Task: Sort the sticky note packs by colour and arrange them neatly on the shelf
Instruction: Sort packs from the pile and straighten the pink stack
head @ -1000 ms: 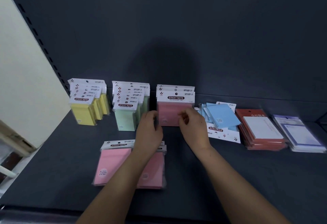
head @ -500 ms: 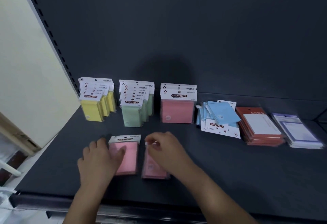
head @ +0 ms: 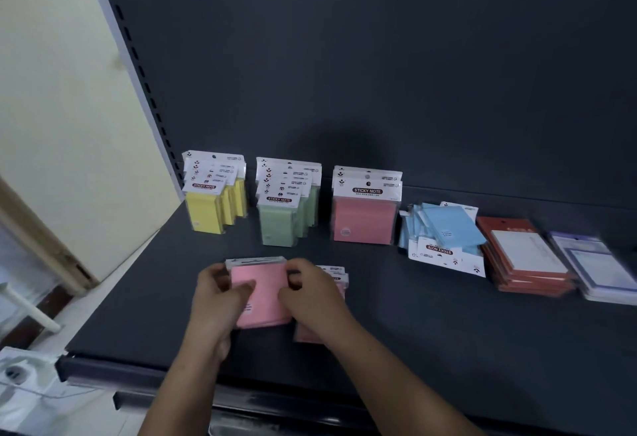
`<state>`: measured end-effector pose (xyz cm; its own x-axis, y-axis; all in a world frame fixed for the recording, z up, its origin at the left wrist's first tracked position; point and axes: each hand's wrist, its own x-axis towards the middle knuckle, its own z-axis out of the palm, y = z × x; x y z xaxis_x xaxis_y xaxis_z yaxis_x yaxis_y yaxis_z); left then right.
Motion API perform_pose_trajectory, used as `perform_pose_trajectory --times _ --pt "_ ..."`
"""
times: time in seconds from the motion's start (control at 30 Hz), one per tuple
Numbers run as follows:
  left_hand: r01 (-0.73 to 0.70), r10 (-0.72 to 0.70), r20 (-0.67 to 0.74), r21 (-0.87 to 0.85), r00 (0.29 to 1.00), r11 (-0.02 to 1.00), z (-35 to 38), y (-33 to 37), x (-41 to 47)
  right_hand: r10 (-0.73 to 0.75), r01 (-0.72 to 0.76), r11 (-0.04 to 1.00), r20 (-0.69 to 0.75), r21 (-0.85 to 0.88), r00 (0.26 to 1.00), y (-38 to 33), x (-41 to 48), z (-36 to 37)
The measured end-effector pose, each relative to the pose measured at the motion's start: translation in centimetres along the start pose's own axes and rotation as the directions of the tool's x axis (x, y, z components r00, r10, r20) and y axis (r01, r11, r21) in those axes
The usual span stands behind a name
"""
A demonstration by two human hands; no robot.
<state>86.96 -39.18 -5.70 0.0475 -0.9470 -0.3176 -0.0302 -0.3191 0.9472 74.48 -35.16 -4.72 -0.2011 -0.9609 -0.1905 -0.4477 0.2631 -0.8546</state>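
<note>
A pink sticky note pack [head: 262, 292] is raised off the dark shelf [head: 448, 332], held by both hands at its sides. My left hand [head: 217, 297] grips its left edge and my right hand [head: 312, 294] grips its right edge. More pink packs [head: 336, 275] lie flat under my right hand, mostly hidden. At the back stand rows of yellow packs [head: 213, 204], green packs [head: 286, 218] and pink packs [head: 365, 215]. A loose heap of blue packs [head: 444, 232] lies to their right.
A stack of red-backed note pads [head: 524, 256] and a stack of purple-edged pads [head: 596, 263] lie at the far right. The shelf's left upright [head: 138, 67] borders a cream wall. The shelf's front edge [head: 144, 366] runs just below my wrists.
My hands left the standing pink row and came down to the flat pink packs. They have taken one pink pack by its sides and lifted it. The camera has swung left.
</note>
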Motion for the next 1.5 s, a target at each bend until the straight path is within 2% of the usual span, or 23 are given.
perform_pose_trajectory --times 0.1,0.27,0.37,0.43,0.57,0.7,0.83,1.1,1.27,1.5 --pt "-0.021 0.026 0.054 -0.095 0.998 0.995 0.0 0.7 -0.8 -0.031 0.043 0.963 -0.049 0.267 0.998 0.1 -0.2 -0.3" --pt "-0.156 0.202 0.216 -0.214 0.955 0.964 2.0 3.5 -1.9 -0.069 0.197 0.845 -0.264 0.496 0.962 0.5 0.3 -2.1" --pt "-0.225 0.280 0.328 -0.196 0.902 0.954 4.6 4.1 -1.3 -0.047 0.230 0.769 -0.305 0.597 0.951 0.8 0.6 -4.2" --pt "-0.289 0.329 0.397 -0.159 0.857 0.944 6.6 4.2 -0.8 -0.003 0.233 0.759 -0.355 0.607 0.935 1.6 0.8 -5.9" --pt "-0.474 0.391 0.469 0.069 0.792 0.878 10.8 3.6 0.7 0.103 0.192 0.839 -0.495 0.509 0.863 3.8 1.9 -8.5" --pt "-0.549 0.373 0.477 0.310 0.796 0.776 13.7 2.2 3.0 0.115 0.135 0.919 -0.580 0.370 0.807 5.4 3.3 -8.7" --pt "-0.562 0.390 0.418 0.471 0.821 0.680 15.2 0.8 4.4 0.056 0.106 0.965 -0.582 0.241 0.811 6.0 4.1 -7.5" --pt "-0.550 0.394 0.387 0.513 0.834 0.659 15.8 0.2 4.9 0.068 0.016 0.988 -0.524 0.155 0.849 7.1 5.4 -5.9" --pt "-0.555 0.430 0.352 0.499 0.831 0.666 15.8 0.3 5.6 -0.020 -0.012 0.997 -0.420 -0.075 0.907 7.3 5.5 -6.0" --pt "-0.564 0.435 0.360 0.494 0.825 0.661 15.7 0.1 5.6 -0.047 -0.001 0.995 -0.464 -0.104 0.885 7.6 5.2 -5.6"
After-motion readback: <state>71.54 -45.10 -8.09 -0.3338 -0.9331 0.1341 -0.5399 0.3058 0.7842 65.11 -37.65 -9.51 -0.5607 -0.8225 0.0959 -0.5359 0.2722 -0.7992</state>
